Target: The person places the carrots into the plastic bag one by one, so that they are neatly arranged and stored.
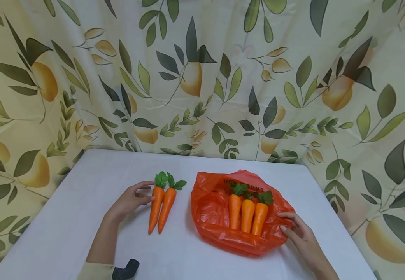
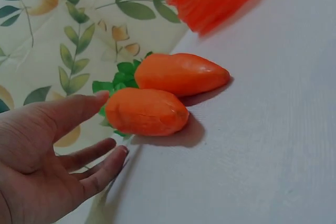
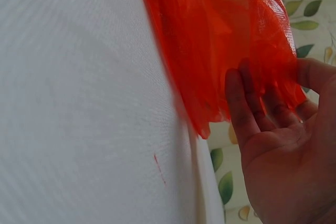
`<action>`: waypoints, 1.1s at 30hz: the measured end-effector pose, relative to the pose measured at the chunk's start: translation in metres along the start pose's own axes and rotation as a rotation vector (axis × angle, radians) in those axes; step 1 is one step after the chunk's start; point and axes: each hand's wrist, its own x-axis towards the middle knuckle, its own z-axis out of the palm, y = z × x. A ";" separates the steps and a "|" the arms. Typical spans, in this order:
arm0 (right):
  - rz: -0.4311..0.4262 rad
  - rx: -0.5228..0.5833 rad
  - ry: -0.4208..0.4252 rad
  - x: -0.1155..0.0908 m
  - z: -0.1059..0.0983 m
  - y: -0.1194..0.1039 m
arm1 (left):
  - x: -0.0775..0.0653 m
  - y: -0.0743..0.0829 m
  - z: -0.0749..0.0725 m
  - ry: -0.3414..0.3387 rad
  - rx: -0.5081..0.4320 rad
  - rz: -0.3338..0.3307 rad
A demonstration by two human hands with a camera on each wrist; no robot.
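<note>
Two orange carrots with green leafy tops lie side by side on the white table, the left carrot (image 1: pixel 156 206) and the right carrot (image 1: pixel 167 206). My left hand (image 1: pixel 134 198) is beside the left one, thumb tip right at its leafy end and fingers spread apart. In the left wrist view the thumb overlaps the near carrot (image 2: pixel 147 113). A red plastic bag (image 1: pixel 209 210) lies with its mouth spread, three more carrots (image 1: pixel 247 216) in it. My right hand (image 1: pixel 300 237) holds the bag's right edge between thumb and fingers; red film partly covers the fingers in the right wrist view.
The white table (image 1: pixel 93 186) ends at a curtain (image 1: pixel 202 77) printed with leaves and fruit, hanging behind and at both sides. A black strap or mount (image 1: pixel 127 269) is at my left wrist. Dark lettering marks the bag's far side.
</note>
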 end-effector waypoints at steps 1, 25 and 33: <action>0.001 0.005 -0.001 0.001 0.001 0.000 | 0.000 -0.001 -0.001 -0.005 -0.002 0.009; 0.016 0.025 -0.012 0.000 0.002 0.000 | 0.004 -0.005 0.014 0.003 0.060 0.016; 0.023 0.038 -0.020 0.001 0.001 0.002 | 0.005 -0.004 0.014 0.009 0.052 -0.001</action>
